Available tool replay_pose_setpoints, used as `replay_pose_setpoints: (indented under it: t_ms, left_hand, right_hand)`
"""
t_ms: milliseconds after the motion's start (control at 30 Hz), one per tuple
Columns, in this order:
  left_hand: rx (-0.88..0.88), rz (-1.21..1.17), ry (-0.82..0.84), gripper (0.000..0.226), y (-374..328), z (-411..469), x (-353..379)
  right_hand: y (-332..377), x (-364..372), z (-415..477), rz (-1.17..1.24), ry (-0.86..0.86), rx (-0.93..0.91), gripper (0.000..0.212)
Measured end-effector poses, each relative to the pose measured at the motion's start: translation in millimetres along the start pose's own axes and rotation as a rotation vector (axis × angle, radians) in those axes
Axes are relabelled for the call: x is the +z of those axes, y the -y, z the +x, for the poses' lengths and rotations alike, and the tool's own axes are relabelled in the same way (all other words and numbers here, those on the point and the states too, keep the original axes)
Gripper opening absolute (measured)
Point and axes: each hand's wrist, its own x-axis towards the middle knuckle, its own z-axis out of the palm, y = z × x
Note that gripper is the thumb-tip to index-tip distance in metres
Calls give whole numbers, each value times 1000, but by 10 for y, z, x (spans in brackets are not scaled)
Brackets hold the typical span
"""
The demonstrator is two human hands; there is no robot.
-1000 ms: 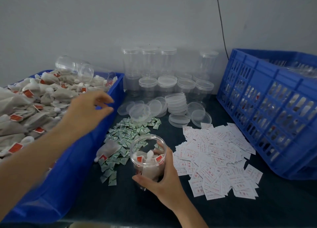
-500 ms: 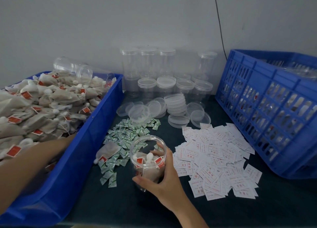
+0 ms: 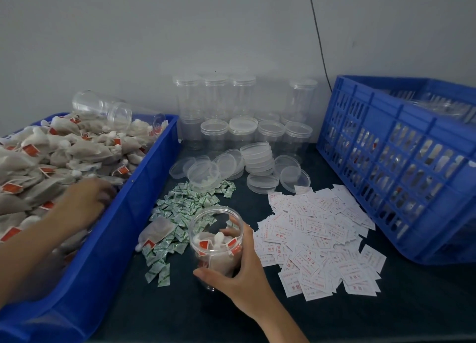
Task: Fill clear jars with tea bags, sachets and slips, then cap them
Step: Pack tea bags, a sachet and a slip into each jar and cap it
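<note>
Moved: a second ago the left hand [image 3: 85,201] was in the air over the bin's rim. It now lies low on the heap of tea bags [image 3: 51,157], close to the inner wall of the blue bin [image 3: 123,226]. The right hand and its jar have stayed put.
Left hand: motion-blurred, palm down, fingers reaching into the bags. Whether it has closed on one cannot be told.
Right hand: the right hand [image 3: 237,273] is wrapped round the jar [image 3: 213,247], thumb across the near side and fingers showing through the far wall. This probably steadies it for a one-handed drop.
Jar: upright on the dark table [image 3: 180,304], mouth open and uncapped, between bin and slips. A few tea bags with red tags sit inside, and it looks partly filled.
Within reach: the green sachets [image 3: 185,203] are heaped just behind and left of the jar. A stray tea bag [image 3: 159,229] lies on them.
Slips: the white slips [image 3: 316,237] are spread just right of the jar, so each ingredient is a short reach away.
Lids: loose lids [image 3: 257,157] are stacked behind the sachets, likely ready for capping.
Stock: empty jars [image 3: 216,95] are lined along the wall, and one spare jar [image 3: 103,108] lies on its side atop the heap.
Far right: the blue crate [image 3: 399,175] holds clear containers, plausibly finished ones.
Stage: judged to be early, with tea bags going in and no sachet or slip visible in the jar.
</note>
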Motion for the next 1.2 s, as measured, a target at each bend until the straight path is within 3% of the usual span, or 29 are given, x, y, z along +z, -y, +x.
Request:
replay_pose_setpoints:
  t_ms: [100, 200, 333, 467, 600, 833, 900, 1000, 1200]
  left_hand:
    - [14, -272, -141, 31, -225, -58, -167]
    - [186, -358, -274, 28, -593, -241, -327]
    - [424, -497, -164, 32, -1207, -627, -410]
    - [553, -397, -25, 20, -1509, -866, -224]
    - [511, -322, 81, 38, -1516, -924, -36]
    - [312, -449, 243, 89, -1420, -1062, 295]
    - [267, -530, 267, 87, -1442, -1111, 447]
    - [254, -610, 175, 82, -1455, -1156, 576]
    - [290, -538, 57, 73, -1440, -1208, 659]
  right_hand:
    - [-3, -4, 5, 5, 8, 5, 101]
    - [-2, -2, 7, 4, 9, 1, 100]
    - [-3, -4, -10, 6, 2, -11, 98]
    - [23, -7, -5, 21, 3, -12, 96]
    - [30, 1, 20, 49, 6, -31, 93]
    - [73, 0, 21, 65, 16, -68, 89]
    - [91, 1, 14, 61, 14, -88, 87]
    - [117, 8, 3, 49, 21, -116, 88]
    - [124, 15, -8, 43, 27, -162, 92]
